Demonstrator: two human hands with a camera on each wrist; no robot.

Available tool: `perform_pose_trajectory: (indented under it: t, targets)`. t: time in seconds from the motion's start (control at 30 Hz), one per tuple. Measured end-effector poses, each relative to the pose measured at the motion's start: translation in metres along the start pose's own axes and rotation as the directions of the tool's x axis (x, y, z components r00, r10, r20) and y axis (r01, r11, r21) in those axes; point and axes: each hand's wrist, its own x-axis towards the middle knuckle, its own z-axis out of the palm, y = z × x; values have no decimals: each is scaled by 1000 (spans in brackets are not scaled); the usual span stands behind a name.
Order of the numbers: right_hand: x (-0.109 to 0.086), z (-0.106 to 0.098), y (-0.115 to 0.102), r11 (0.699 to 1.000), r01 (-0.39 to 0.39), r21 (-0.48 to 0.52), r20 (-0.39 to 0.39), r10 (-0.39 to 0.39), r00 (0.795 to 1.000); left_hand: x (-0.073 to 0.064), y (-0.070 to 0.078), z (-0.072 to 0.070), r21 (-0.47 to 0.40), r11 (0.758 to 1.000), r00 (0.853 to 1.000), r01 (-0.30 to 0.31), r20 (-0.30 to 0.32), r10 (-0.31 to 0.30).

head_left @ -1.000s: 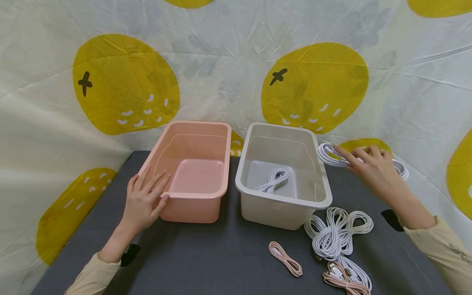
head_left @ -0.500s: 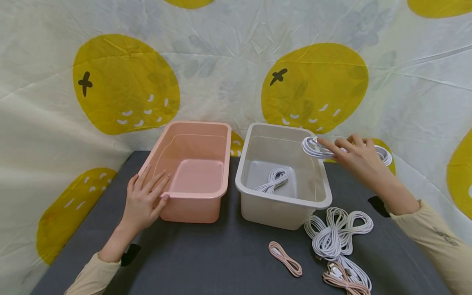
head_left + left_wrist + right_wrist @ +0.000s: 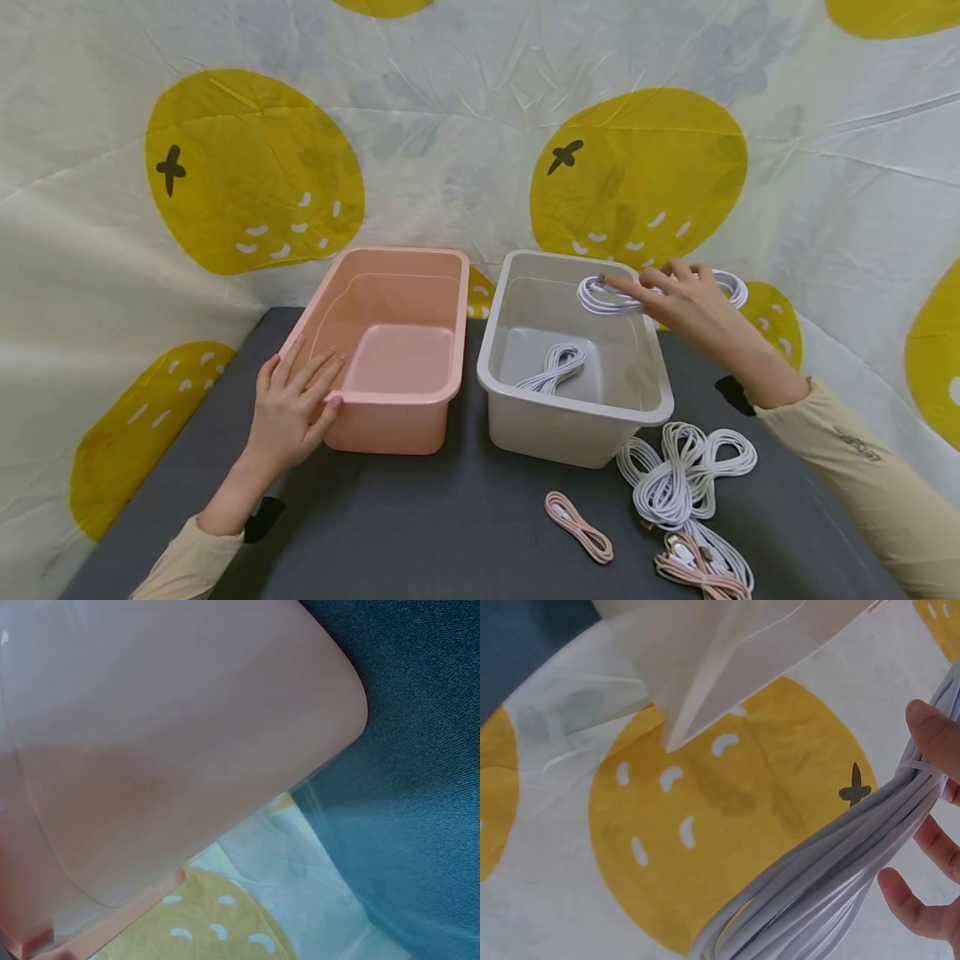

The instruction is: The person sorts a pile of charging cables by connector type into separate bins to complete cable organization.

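My right hand (image 3: 690, 308) grips a coiled white cable (image 3: 606, 297) by its tied middle, above the right part of the grey-beige bin (image 3: 577, 425). In the right wrist view the thumb and fingers close round the white cable (image 3: 810, 862), its loops hanging down to the left. Inside that bin lies another white cable bundle (image 3: 557, 367). With fingers spread, my left hand (image 3: 288, 408) rests on the near left corner of the pink bin (image 3: 390, 425). The left wrist view is mostly filled by the outer wall of the pink bin (image 3: 172, 735).
Several white cable bundles (image 3: 675, 483) lie on the dark table right of the beige bin. A pink cable bundle (image 3: 701, 567) sits at their near end, and a single pink cable (image 3: 577, 527) lies in front of the bin. A patterned cloth (image 3: 450, 167) hangs behind.
My right hand has carried the white cable leftward and slightly up, from beside the beige bin to over it. My left hand stays on the pink bin.
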Motion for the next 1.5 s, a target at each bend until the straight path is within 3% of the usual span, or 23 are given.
perform_pose_trajectory:
  t: [0.17, 0.43, 0.6, 1.0, 1.27, 1.5]
  targets:
    - [13, 7, -3, 999, 36, -15, -5, -36, 999, 0, 0, 1, -3, 1000, 1000, 1, -3, -1]
    - [30, 14, -10, 998, 45, 45, 96, -50, 994, 0, 1, 1, -3, 1000, 1000, 3, 4, -3]
    - [39, 20, -11, 995, 82, 52, 121, -88, 989, 0, 0, 1, -6, 1000, 1000, 7, 3, -7]
    - [52, 37, -8, 980, 193, 40, 60, -195, 979, 0, 0, 1, 8, 1000, 1000, 6, 11, -6]
    - [48, 34, -9, 986, 152, 65, 88, -157, 984, 1, 0, 0, 11, 1000, 1000, 2, 6, -2]
    - [41, 31, -6, 992, 108, 66, 67, -112, 991, 0, 0, 1, 9, 1000, 1000, 4, 1, -4]
